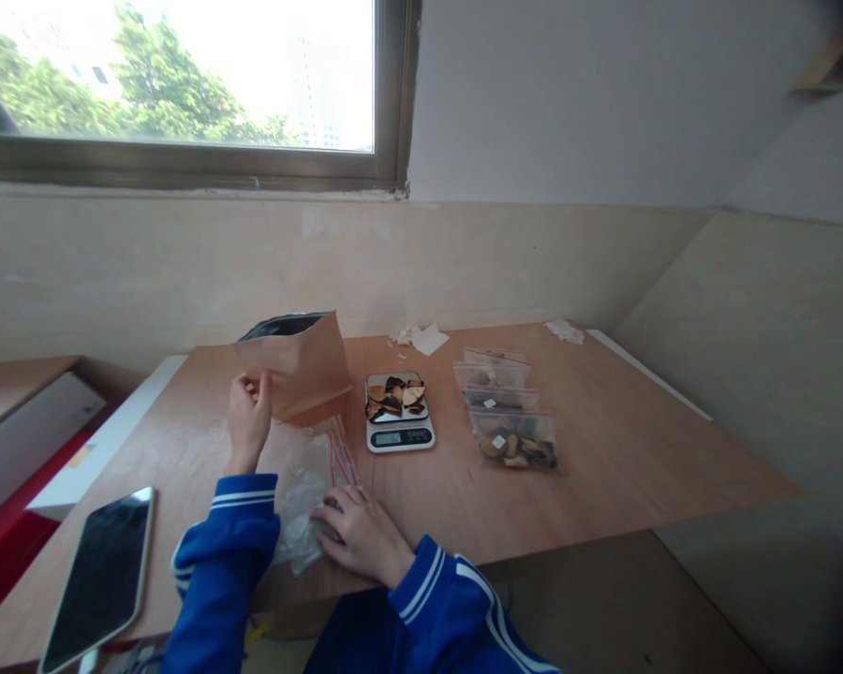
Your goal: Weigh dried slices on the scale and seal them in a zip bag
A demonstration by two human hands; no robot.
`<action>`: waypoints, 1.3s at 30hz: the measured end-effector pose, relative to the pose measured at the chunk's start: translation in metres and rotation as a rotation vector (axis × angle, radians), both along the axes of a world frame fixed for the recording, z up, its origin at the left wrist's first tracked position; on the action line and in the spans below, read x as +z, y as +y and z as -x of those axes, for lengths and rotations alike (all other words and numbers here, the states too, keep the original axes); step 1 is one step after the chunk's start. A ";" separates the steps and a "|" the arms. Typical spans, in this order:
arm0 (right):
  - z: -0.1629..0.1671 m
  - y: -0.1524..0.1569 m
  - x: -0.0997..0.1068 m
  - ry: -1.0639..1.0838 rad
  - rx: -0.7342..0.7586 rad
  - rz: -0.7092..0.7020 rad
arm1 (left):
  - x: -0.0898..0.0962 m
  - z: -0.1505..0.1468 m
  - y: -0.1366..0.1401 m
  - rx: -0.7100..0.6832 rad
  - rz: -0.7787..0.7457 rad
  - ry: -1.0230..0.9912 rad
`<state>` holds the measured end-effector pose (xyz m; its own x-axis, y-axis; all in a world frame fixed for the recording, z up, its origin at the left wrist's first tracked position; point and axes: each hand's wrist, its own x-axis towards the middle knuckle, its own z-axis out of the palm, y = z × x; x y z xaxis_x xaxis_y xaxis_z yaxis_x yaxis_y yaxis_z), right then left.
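My left hand (248,421) is closed at the left edge of a brown paper bag (305,365), which stands with its dark-lined mouth open; the fingertips are partly hidden. My right hand (362,532) rests palm down, fingers apart, on a pile of clear zip bags (302,510) with red seal lines. Beyond it stands a white kitchen scale (402,437), its display too small to read. On its plate lie dried mushroom slices (395,397), brown and cream. To the right, several zip bags (516,440) of similar slices overlap in a column, some with small white labels.
A tablet (102,576) lies at the table's left front. White crumpled paper (428,339) sits by the back wall, and another white scrap (564,331) lies further right. The wooden table (618,449) ends just in front of me. A window (183,84) is above.
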<state>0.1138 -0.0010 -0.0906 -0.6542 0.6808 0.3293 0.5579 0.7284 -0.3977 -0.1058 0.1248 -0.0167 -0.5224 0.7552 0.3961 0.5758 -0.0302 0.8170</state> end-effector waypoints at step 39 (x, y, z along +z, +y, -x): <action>0.012 0.020 0.056 1.031 -0.523 0.348 | -0.009 -0.103 -0.101 -0.597 0.193 -0.285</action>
